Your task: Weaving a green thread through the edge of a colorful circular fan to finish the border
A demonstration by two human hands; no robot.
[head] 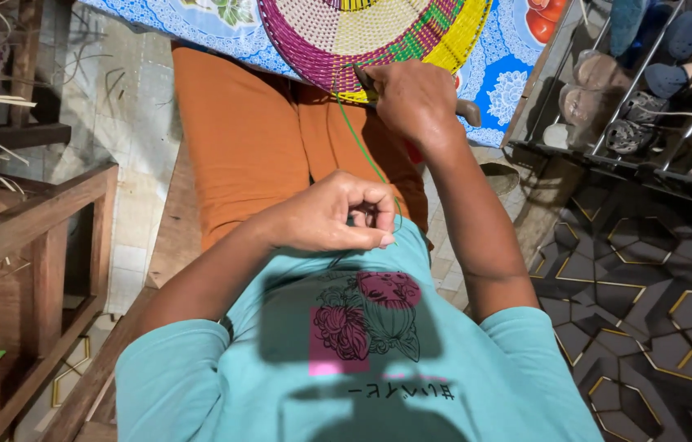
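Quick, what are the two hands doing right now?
Left hand: closed, pinching the green strand.
Right hand: closed on a dark tool at the woven mat's edge.

The woven mat (362, 33) lies on the table (497, 78) in front of the person, a shoe rack (649, 98) to the right, a wooden bench (27, 270) to the left.

Table (500, 78) covered by a blue floral-patterned cloth (199, 24), round woven mat (362, 33) in magenta, yellow and green laid directly on it, mat edge overhanging the near table edge, red fruit print seen at the cloth's far right corner
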